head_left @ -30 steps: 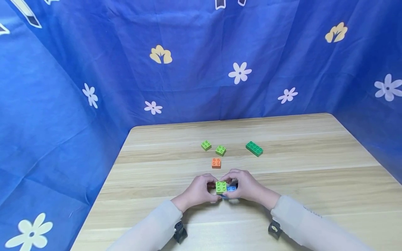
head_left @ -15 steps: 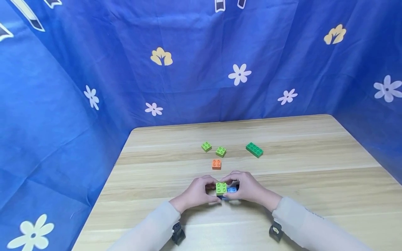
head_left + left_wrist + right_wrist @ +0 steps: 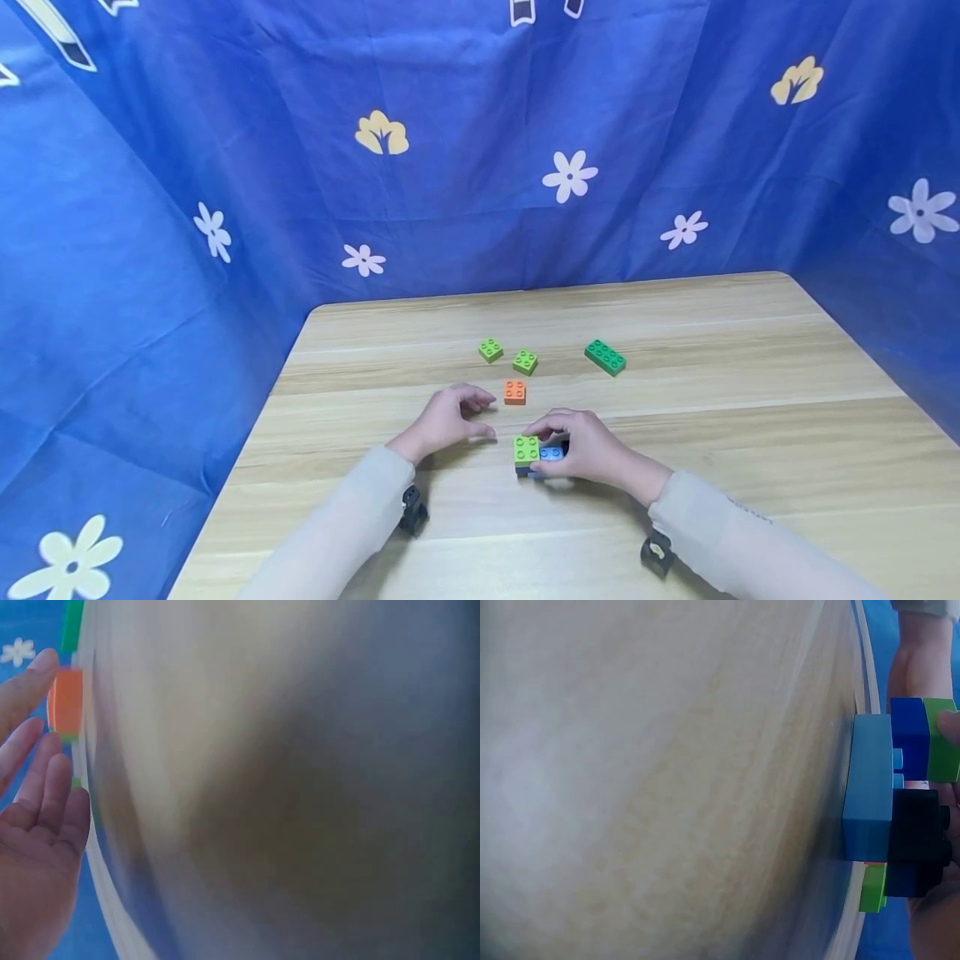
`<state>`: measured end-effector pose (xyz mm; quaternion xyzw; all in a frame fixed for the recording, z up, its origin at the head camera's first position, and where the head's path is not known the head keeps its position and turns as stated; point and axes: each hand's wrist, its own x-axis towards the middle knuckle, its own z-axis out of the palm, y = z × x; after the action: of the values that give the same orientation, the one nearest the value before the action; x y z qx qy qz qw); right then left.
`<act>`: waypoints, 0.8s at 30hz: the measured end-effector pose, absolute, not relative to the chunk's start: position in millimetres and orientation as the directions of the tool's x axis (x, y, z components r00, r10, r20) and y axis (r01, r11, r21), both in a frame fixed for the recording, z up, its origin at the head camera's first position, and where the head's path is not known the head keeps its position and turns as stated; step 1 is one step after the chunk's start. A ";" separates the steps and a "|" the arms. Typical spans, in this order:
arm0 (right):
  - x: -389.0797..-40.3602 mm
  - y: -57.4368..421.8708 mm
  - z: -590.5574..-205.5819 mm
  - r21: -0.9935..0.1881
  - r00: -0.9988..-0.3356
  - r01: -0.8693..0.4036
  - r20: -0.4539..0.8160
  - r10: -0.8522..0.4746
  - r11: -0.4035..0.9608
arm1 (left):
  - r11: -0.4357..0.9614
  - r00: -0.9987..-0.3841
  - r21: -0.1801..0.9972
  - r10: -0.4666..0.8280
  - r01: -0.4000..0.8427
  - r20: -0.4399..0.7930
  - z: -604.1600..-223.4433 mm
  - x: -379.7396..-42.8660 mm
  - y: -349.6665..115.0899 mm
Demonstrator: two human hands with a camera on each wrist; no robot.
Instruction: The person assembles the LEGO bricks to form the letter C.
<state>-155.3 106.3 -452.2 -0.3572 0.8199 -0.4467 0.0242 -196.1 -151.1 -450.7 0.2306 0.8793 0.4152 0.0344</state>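
Observation:
My right hand [image 3: 592,447] grips a small brick build near the table's middle. In the right wrist view, a long light blue brick [image 3: 868,787] forms its base. One end carries a dark blue brick [image 3: 910,739] topped by a lime green brick [image 3: 942,754], with my thumb against the lime one. A black brick [image 3: 915,825] sits on the other end, mostly hidden by the hand in the head view. My left hand [image 3: 442,421] holds nothing; its fingers are apart from the thumb, just left of an orange brick [image 3: 515,393].
Two loose lime green bricks, one left [image 3: 491,350] and one right [image 3: 525,362], lie behind the orange brick. A dark green long brick [image 3: 605,357] lies farther right. The wooden table [image 3: 750,375] meets a blue patterned cloth [image 3: 465,167] at its back and sides.
My left hand has let go of the brick build and moved left and away from me, towards the orange brick. The right hand and the build have stayed in place.

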 end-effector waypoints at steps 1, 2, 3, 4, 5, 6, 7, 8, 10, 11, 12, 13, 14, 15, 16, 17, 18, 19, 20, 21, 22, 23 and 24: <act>-155.3 106.5 -452.2 -0.749 -0.743 -0.565 0.279 -0.608 0.346 | 0.553 -0.902 0.751 0.410 0.362 0.133 -450.3 -200.6 -151.8; -155.4 106.6 -452.0 -0.750 -0.744 -0.564 0.278 -0.608 0.347 | 0.559 -0.913 0.754 0.386 0.346 0.133 -450.5 -205.2 -152.6; -155.4 106.8 -451.8 -0.749 -0.744 -0.563 0.276 -0.608 0.349 | 0.564 -0.923 0.757 0.362 0.330 0.133 -450.2 -209.4 -153.1; -155.4 106.9 -451.6 -0.748 -0.745 -0.563 0.275 -0.608 0.351 | 0.565 -0.931 0.762 0.338 0.316 0.135 -449.8 -213.3 -153.2; -155.4 107.0 -451.3 -0.748 -0.745 -0.563 0.274 -0.608 0.352 | 0.570 -0.942 0.768 0.310 0.293 0.129 -449.4 -217.3 -153.2; -155.3 107.1 -450.8 -0.748 -0.744 -0.563 0.274 -0.609 0.351 | 0.574 -0.951 0.773 0.282 0.270 0.123 -448.4 -220.8 -152.8; -155.3 107.0 -450.4 -0.748 -0.744 -0.564 0.275 -0.609 0.350 | 0.578 -0.960 0.777 0.253 0.251 0.122 -448.2 -224.6 -152.6; -155.3 107.0 -450.2 -0.747 -0.743 -0.565 0.275 -0.610 0.351 | 0.581 -0.966 0.779 0.226 0.237 0.125 -448.1 -228.2 -152.2; -155.1 106.9 -449.8 -0.746 -0.742 -0.567 0.277 -0.610 0.350 | 0.579 -0.977 0.789 0.167 0.206 0.133 -447.4 -234.9 -150.9; -154.9 106.9 -449.5 -0.747 -0.742 -0.566 0.277 -0.610 0.349 | 0.576 -0.981 0.795 0.139 0.190 0.134 -447.4 -238.1 -150.4; -154.8 106.9 -449.5 -0.747 -0.743 -0.565 0.277 -0.609 0.350 | 0.570 -0.984 0.803 0.112 0.176 0.137 -447.3 -241.0 -149.5; -154.7 106.9 -449.8 -0.748 -0.744 -0.564 0.275 -0.609 0.351 | 0.564 -0.986 0.809 0.087 0.164 0.139 -447.3 -243.9 -148.4; -154.7 107.0 -450.0 -0.748 -0.745 -0.563 0.275 -0.607 0.351 | 0.556 -0.988 0.817 0.067 0.153 0.140 -447.4 -246.4 -146.9; -154.7 107.1 -450.2 -0.750 -0.747 -0.561 0.275 -0.605 0.351 | 0.546 -0.989 0.826 0.048 0.141 0.136 -447.6 -249.0 -145.7; -154.8 107.2 -450.7 -0.750 -0.747 -0.561 0.275 -0.605 0.351 | 0.540 -0.991 0.832 0.032 0.129 0.132 -448.1 -251.2 -144.4; -154.9 107.1 -451.2 -0.749 -0.746 -0.563 0.277 -0.605 0.350 | 0.533 -0.992 0.838 0.015 0.115 0.127 -448.9 -253.3 -143.2; -155.2 107.0 -452.0 -0.748 -0.745 -0.565 0.279 -0.606 0.349 | 0.527 -0.993 0.844 -0.002 0.099 0.118 -449.7 -255.3 -141.9; -155.5 107.2 -452.6 -0.746 -0.743 -0.568 0.283 -0.607 0.349 | 0.525 -0.994 0.847 -0.013 0.089 0.112 -450.5 -257.7 -140.0; -155.8 107.4 -453.0 -0.742 -0.741 -0.573 0.288 -0.606 0.348 | 0.522 -0.994 0.849 -0.025 0.079 0.107 -451.6 -260.1 -138.5; -156.2 107.5 -453.8 -0.740 -0.740 -0.576 0.291 -0.607 0.347 | 0.521 -0.994 0.851 -0.037 0.065 0.099 -452.5 -262.6 -137.0; -156.4 107.6 -454.2 -0.737 -0.738 -0.580 0.296 -0.607 0.346 | 0.522 -0.994 0.851 -0.045 0.057 0.095 -453.0 -264.7 -135.3; -156.5 107.8 -454.2 -0.735 -0.737 -0.583 0.300 -0.606 0.345 | 0.525 -0.994 0.850 -0.052 0.050 0.091 -453.2 -266.7 -133.6; -156.6 107.9 -454.5 -0.734 -0.736 -0.585 0.303 -0.605 0.345 | 0.530 -0.994 0.847 -0.057 0.045 0.088 -453.0 -268.6 -131.8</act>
<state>-156.6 107.9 -454.5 -0.3628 0.8199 -0.4426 0.0110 -268.6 -131.8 -453.0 -0.0035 0.8729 0.4850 -0.0526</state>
